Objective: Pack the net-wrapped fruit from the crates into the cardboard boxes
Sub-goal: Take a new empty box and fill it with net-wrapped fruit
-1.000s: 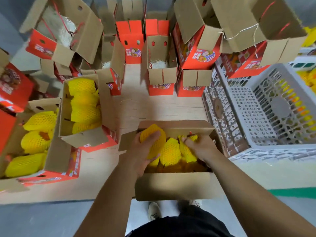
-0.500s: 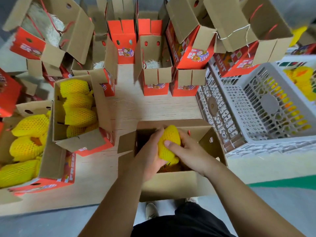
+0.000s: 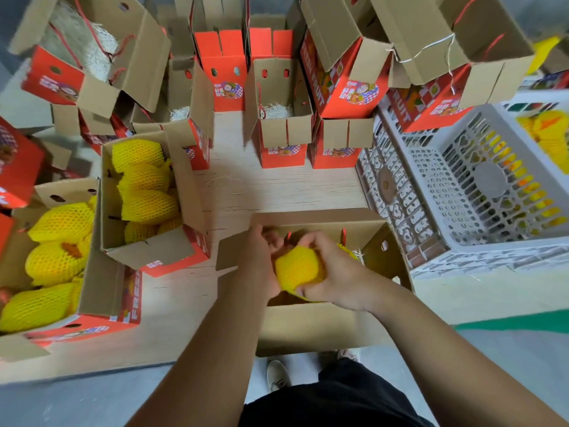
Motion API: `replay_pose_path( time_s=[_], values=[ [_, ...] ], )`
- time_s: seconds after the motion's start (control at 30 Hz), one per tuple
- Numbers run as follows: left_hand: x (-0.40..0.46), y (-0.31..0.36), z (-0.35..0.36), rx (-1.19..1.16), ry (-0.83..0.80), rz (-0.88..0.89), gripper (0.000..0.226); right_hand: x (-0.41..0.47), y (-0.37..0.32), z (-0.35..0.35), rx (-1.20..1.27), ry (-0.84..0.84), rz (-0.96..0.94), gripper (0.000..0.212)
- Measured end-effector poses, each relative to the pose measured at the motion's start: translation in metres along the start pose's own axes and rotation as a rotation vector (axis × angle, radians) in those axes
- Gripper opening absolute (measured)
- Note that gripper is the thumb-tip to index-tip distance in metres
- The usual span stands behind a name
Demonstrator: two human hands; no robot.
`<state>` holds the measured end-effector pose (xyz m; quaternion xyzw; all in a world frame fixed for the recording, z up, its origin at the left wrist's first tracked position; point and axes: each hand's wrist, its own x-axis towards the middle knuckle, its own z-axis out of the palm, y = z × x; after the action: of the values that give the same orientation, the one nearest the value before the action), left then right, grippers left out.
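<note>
An open cardboard box stands right in front of me on the wooden table. Over its opening, both hands hold one fruit in yellow foam net. My right hand curls over the fruit from the right, fingers on top. My left hand grips it from the left side; its fingers are blurred. Another yellow net tip shows inside the box behind the hands. The box's inside is mostly hidden by my hands.
Two boxes filled with yellow-netted fruit stand at left. Several open red-and-brown boxes crowd the back. A white plastic crate sits at right, with more netted fruit in a crate beyond it.
The fruit, held upright over the box's middle half a second ago, now lies lower and nearer me. My right hand has shifted over its top. The view has swung slightly.
</note>
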<state>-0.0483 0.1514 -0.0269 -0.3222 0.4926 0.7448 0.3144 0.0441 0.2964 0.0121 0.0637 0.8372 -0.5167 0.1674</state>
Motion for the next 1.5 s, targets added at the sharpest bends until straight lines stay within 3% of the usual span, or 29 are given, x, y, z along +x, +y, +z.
replay_pose_path(
  time_s=[0.1,0.17,0.3,0.37,0.53,0.6,0.67,0.77,0.8,0.9,1.1,1.33,1.5],
  values=[
    [0.005,0.012,-0.003,0.132,-0.031,0.135,0.037,0.014,-0.010,0.005,-0.241,-0.243,0.060,0.046],
    [0.002,0.017,-0.006,0.268,-0.086,0.177,0.034,0.027,-0.014,0.010,-0.385,-0.319,0.082,0.045],
    [-0.004,0.023,-0.016,0.298,-0.064,0.547,0.025,0.045,-0.015,0.033,-0.576,-0.329,0.025,0.038],
    [-0.010,0.020,-0.024,0.320,-0.095,0.636,0.027,0.052,-0.014,0.045,-0.605,-0.319,0.025,0.034],
    [-0.014,0.003,-0.032,0.634,-0.120,0.930,0.031,0.066,-0.027,0.059,-0.845,-0.308,-0.015,0.041],
    [-0.013,0.001,-0.033,0.644,-0.090,0.977,0.029,0.069,-0.027,0.051,-0.802,-0.276,-0.006,0.042],
    [-0.012,0.002,-0.032,0.675,-0.049,1.001,0.029,0.066,-0.020,0.044,-0.698,-0.235,0.011,0.024],
    [-0.015,-0.001,-0.022,0.892,0.049,1.020,0.025,0.049,-0.007,0.040,-0.520,-0.303,0.102,0.013],
    [-0.019,-0.003,-0.016,0.948,0.067,1.057,0.023,0.041,-0.004,0.036,-0.370,-0.256,0.075,0.009],
    [-0.030,-0.009,0.008,0.959,-0.026,1.170,0.018,0.016,-0.005,-0.004,-0.084,0.091,-0.065,0.024],
    [-0.028,-0.036,0.083,1.047,-0.270,0.991,0.014,-0.030,0.017,-0.089,-0.061,0.430,-0.104,0.021],
    [-0.034,-0.083,0.224,1.145,-0.448,1.011,0.010,-0.066,0.085,-0.192,0.037,0.687,-0.124,0.008],
    [-0.032,-0.135,0.359,1.157,-0.580,1.041,0.012,-0.094,0.157,-0.301,0.099,0.834,-0.105,0.015]
  ],
)
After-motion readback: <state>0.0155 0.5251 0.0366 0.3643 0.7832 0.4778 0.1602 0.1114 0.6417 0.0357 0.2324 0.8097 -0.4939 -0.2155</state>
